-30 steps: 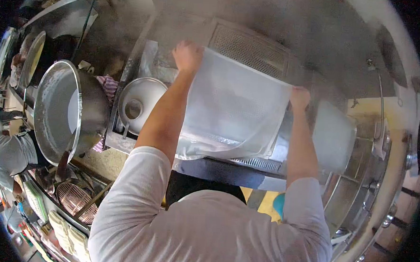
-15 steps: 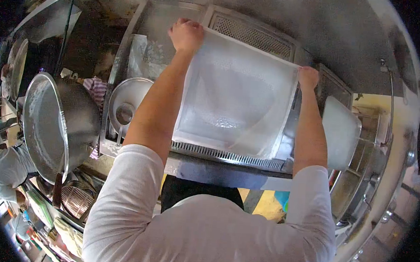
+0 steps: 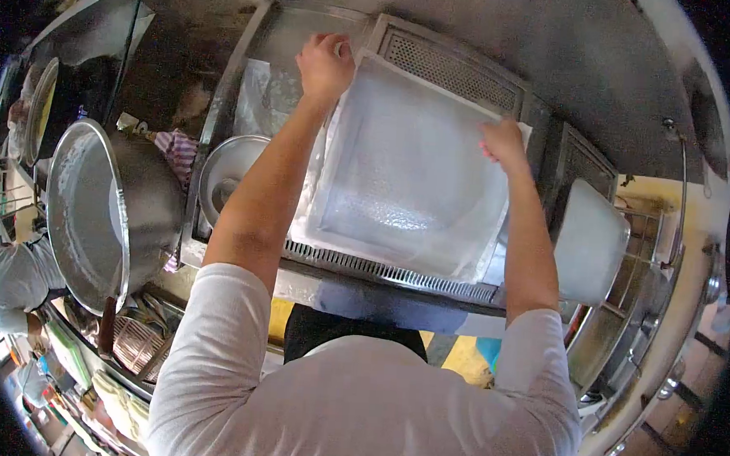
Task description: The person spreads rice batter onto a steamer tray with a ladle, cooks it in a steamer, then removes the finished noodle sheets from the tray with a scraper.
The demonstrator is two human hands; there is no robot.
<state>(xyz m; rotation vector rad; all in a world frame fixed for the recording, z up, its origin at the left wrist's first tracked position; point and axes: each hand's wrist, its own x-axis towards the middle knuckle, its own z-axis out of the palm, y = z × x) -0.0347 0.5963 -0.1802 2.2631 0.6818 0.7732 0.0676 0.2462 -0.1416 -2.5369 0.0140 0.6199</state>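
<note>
The cloth (image 3: 418, 165) lies spread out on the bench (image 3: 296, 284), in the middle, with its near edge by the slots (image 3: 395, 275). The step in hand looks like laying it flat. A next move seems to call for soft fingers at the far corners, so that it does not wrinkle.

The left hand (image 3: 324, 67) is by the far left corner, fingers curled. The right hand (image 3: 503, 144) is over the far right part, fingers bent. I cannot tell if either hand pinches the cloth.

I count one cloth and two hands. There are two grates: one just past the cloth (image 3: 456, 72), one farther right (image 3: 589, 161). On the left are one big pot (image 3: 150, 208), one bowl (image 3: 232, 157) and one striped rag (image 3: 176, 154). One white tub (image 3: 593, 248) is on the right.
</note>
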